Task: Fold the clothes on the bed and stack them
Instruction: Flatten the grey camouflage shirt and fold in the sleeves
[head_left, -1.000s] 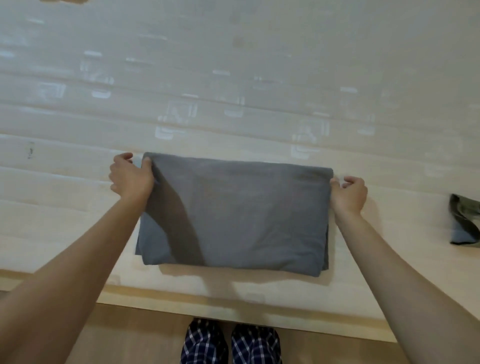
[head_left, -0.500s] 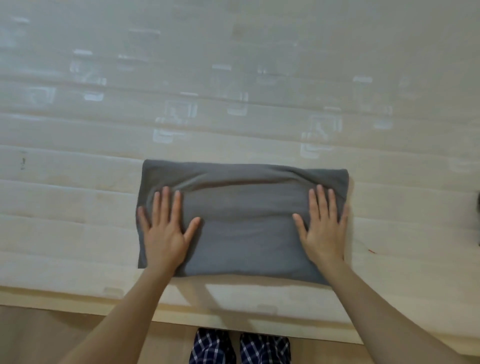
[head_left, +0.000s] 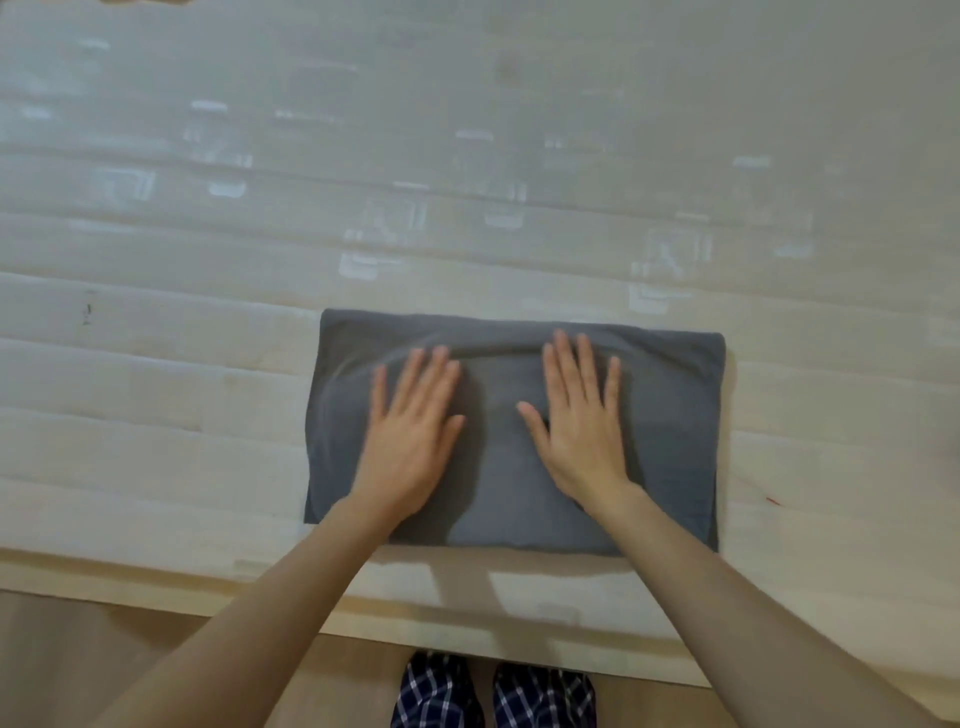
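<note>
A dark grey garment (head_left: 675, 415) lies folded into a flat rectangle on the pale quilted bed (head_left: 156, 415), close to the near edge. My left hand (head_left: 410, 436) presses flat on its left-centre part with fingers straight and spread. My right hand (head_left: 582, 421) presses flat on the centre-right part, fingers also straight. A soft ridge of cloth runs across the garment just beyond my fingertips. Both hands lie palm down, holding nothing.
The bed's near edge (head_left: 467, 623) runs across the bottom, with wooden floor below it. My legs in dark checked trousers (head_left: 493, 696) stand against the edge. The bed stretches away behind and to both sides of the garment.
A second ago both hands gripped the garment's far corners and laid it down. They then pressed flat near its side edges and have since slid inward toward the middle.
</note>
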